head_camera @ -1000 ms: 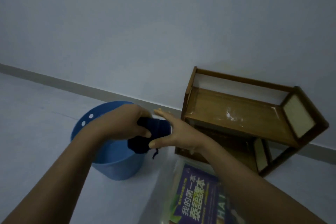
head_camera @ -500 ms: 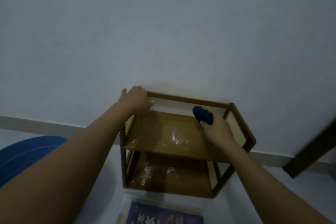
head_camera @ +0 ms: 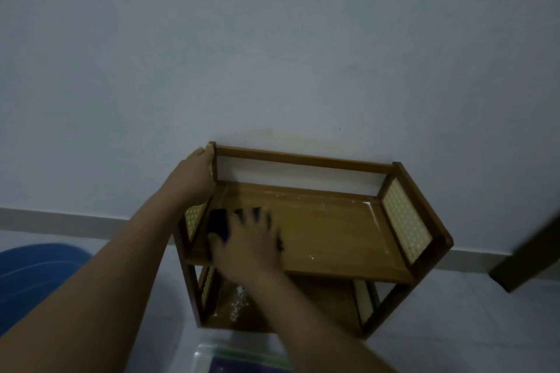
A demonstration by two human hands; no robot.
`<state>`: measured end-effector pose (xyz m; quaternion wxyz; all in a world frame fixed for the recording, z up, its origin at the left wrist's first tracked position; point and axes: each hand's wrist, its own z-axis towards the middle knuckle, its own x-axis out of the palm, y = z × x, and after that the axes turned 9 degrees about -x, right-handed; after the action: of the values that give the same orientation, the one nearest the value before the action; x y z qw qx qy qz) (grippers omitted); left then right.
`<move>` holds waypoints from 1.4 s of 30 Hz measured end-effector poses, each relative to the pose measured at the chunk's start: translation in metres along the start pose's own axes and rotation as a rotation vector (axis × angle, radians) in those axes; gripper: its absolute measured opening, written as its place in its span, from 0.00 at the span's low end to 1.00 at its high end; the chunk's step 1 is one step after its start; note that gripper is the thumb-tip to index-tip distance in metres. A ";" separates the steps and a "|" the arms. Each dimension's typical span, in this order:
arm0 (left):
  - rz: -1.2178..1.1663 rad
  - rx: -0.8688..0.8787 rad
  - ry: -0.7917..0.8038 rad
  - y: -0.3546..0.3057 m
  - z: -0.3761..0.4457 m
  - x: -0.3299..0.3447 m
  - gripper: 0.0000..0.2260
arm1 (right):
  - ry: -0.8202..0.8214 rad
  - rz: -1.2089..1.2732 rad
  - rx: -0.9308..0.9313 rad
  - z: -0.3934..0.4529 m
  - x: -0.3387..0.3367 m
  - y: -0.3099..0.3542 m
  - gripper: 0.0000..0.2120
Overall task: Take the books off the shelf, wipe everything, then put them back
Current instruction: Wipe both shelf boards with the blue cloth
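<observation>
- Left hand (head_camera: 194,179) at 11 o'clock of the small two-tier brown wooden shelf (head_camera: 315,230), fingers wrapped round the rear left corner post; judged a bracing hold, keeping the light frame from sliding under the wiping.
- Right hand (head_camera: 247,247) flat on the left part of the top tier, fingers spread and straight, pressing a dark blue cloth (head_camera: 219,222) against the wood; motion-blurred, so exact finger positions unclear.
- Top tier bare of books, with wet-looking streaks and specks toward 3 o'clock; lower tier (head_camera: 242,303) showing pale specks, apparently not yet wiped.
- Shelf standing on the floor with its back to the pale wall (head_camera: 272,39).
- Purple-covered book in a clear wrapper (head_camera: 242,362) on the floor at 6 o'clock, just in front of the shelf, set aside for wiping.
- Round blue plastic bucket (head_camera: 33,275) at 9 o'clock, well apart, presumably for rinsing the cloth.
- No brand, label or writing readable; book cover cropped and blurred.
</observation>
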<state>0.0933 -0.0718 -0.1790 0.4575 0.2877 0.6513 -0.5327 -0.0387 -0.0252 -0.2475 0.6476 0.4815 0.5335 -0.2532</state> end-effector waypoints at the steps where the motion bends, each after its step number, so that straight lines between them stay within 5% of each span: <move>1: 0.008 -0.005 0.001 0.000 -0.001 0.000 0.33 | -0.003 0.004 -0.048 -0.004 0.004 0.016 0.28; 4: -0.002 0.009 0.001 -0.003 -0.003 -0.001 0.33 | -0.063 -0.024 -0.046 -0.019 -0.009 -0.006 0.23; 8: -0.028 0.011 0.014 0.000 -0.004 -0.003 0.35 | -0.333 0.017 0.356 -0.046 -0.045 -0.129 0.14; 13: -0.042 0.021 0.024 0.000 -0.003 -0.002 0.34 | -0.305 -0.136 0.608 0.028 -0.045 -0.135 0.23; 15: -0.044 0.014 0.026 0.001 -0.001 -0.002 0.34 | -0.266 -0.080 0.524 0.064 -0.026 -0.076 0.22; 18: -0.019 0.012 0.025 0.003 0.001 0.000 0.34 | -0.097 -0.102 0.127 0.067 0.010 0.016 0.29; 21: -0.007 0.021 0.009 0.003 0.001 0.003 0.35 | -0.039 -0.005 -0.096 0.059 0.002 0.016 0.30; 23: -0.041 0.009 0.011 0.003 -0.002 -0.001 0.35 | -0.081 -0.009 -0.017 0.046 -0.016 -0.037 0.25; 26: -0.083 -0.005 0.019 0.001 -0.005 -0.001 0.35 | -0.302 -0.055 0.407 0.000 -0.052 -0.133 0.21; 28: -0.097 -0.020 0.017 0.000 -0.005 -0.001 0.36 | -0.310 -0.081 0.565 -0.020 -0.061 -0.146 0.24; 31: -0.083 -0.043 0.018 -0.004 -0.006 0.000 0.36 | -0.174 0.017 0.440 -0.009 -0.041 -0.070 0.20; 35: -0.055 -0.047 0.024 -0.005 -0.011 -0.003 0.35 | 0.032 0.039 -0.022 -0.029 -0.002 0.049 0.19; 38: -0.048 -0.027 0.015 -0.007 -0.015 -0.006 0.34 | -0.120 0.191 -0.087 -0.057 -0.007 0.011 0.23; 42: -0.028 -0.033 0.012 -0.009 -0.018 -0.007 0.35 | -0.186 0.242 0.177 -0.104 -0.044 -0.110 0.22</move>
<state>0.0832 -0.0557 -0.1682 0.4508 0.2741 0.6666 -0.5266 -0.1914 0.0148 -0.2420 0.6751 0.5717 0.3851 -0.2627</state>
